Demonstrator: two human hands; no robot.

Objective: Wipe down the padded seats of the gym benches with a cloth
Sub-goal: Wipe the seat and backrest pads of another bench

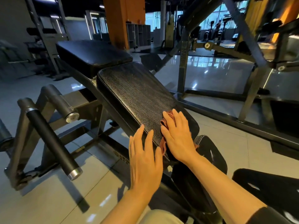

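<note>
Right hand (178, 136) presses cloth (163, 143) flat-fingered on padded seat (135, 97); left hand (145, 160) hovers, grip apart

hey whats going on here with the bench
A person is wiping a gym bench. Their right hand presses a reddish cloth flat on the near end of the black padded seat. The left hand is open, its fingertips at the pad's near left edge. A second black pad sits just beyond it; whether that one has been wiped cannot be told.
</note>
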